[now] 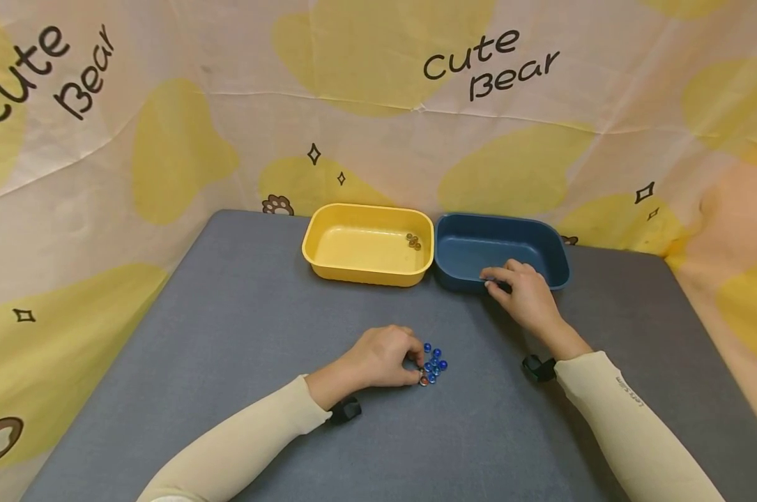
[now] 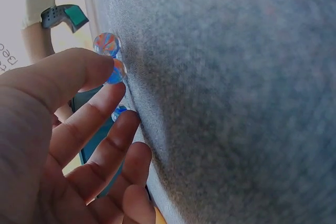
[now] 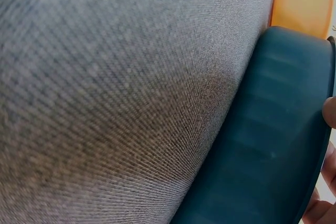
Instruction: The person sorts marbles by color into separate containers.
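Observation:
My left hand point(image 1: 387, 357) is at the left side of a small cluster of blue glass marbles point(image 1: 437, 353) on the grey tabletop. In the left wrist view its thumb and index finger close on a clear marble with orange and blue swirls point(image 2: 116, 72); another orange-streaked marble point(image 2: 106, 44) lies just beyond the thumb. My right hand point(image 1: 528, 296) hangs over the front rim of the blue bin point(image 1: 454, 279), thumb and fingers bent. At the right wrist view's edge, the thumb point(image 3: 329, 112) overlaps the rim; whether a marble is between the fingertips is hidden.
Left of the blue bin, touching or nearly so, stands a yellow bin point(image 1: 366, 274) with several brownish marbles point(image 1: 413, 241) at its right end. Both bins sit at the table's point(image 1: 259, 293) back edge, before a patterned cloth point(image 1: 366, 70).

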Available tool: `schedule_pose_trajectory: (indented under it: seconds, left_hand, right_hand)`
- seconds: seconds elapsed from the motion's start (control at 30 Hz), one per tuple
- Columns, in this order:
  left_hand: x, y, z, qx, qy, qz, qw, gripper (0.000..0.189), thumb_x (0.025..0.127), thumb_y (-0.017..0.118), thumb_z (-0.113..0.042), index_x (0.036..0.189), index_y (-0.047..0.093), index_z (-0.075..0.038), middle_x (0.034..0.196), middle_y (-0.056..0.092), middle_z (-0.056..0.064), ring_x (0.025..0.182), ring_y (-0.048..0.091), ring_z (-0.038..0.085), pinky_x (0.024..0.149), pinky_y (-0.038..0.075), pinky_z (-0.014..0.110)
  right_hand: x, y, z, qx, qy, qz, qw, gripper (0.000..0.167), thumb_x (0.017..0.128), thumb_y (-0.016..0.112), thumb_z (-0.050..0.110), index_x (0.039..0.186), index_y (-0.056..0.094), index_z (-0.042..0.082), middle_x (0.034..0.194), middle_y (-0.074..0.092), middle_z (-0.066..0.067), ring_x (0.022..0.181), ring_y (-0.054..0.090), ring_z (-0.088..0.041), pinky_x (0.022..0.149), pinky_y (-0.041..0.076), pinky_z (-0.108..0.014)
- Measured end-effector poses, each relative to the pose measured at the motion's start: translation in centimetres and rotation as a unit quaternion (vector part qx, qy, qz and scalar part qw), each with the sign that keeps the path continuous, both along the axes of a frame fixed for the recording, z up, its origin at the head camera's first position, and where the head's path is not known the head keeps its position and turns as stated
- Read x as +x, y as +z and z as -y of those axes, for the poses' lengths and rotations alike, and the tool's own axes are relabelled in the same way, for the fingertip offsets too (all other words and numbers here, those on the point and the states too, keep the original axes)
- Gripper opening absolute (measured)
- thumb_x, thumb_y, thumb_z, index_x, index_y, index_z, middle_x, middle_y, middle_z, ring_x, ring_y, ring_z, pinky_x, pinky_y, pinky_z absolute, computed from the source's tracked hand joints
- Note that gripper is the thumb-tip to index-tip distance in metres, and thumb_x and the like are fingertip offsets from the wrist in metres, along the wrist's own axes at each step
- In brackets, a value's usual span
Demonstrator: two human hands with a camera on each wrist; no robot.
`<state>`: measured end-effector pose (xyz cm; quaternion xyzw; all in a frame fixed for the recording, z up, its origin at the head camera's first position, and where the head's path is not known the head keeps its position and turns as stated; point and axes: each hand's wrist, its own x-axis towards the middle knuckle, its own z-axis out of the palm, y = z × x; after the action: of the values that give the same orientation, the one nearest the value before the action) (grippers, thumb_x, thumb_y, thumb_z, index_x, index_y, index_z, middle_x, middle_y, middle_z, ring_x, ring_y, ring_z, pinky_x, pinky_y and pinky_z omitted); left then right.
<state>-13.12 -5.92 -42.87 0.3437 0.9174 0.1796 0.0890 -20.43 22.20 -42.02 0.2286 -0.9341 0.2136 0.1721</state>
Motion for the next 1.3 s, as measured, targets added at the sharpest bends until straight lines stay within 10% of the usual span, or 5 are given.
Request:
schedule_pose_trajectory:
  seconds: [0.7,1.3]
  left_hand:
    - [-0.5,1.2,0.9,0.013,0.001,-0.015,0.9998,0.005,0.078,0.074,-0.031,0.082,0.071,-0.029,0.087,0.063,-0.012,0.074,0.054,0.000,0.061,0.044,0.020]
    - [-2.5,3.8,2.6,0.037,0.061,-0.049,0.9963,0.004,0.080,0.072,-0.028,0.084,0.071,-0.029,0.084,0.064,-0.011,0.074,0.054,0.002,0.061,0.044,0.021]
  right_hand:
    - [0.0,-0.1,0.0,0.006,-0.010,0.005,0.9999,0.019,0.087,0.069,0.011,0.105,0.074,0.014,0.071,0.046,-0.001,0.061,0.034,-0.016,0.060,0.025,-0.030]
    - [0.1,-0.1,0.0,0.001,-0.009,0.006,0.9999,0.018,0.086,0.070,0.011,0.103,0.074,0.014,0.072,0.047,-0.001,0.062,0.036,-0.016,0.060,0.026,-0.030]
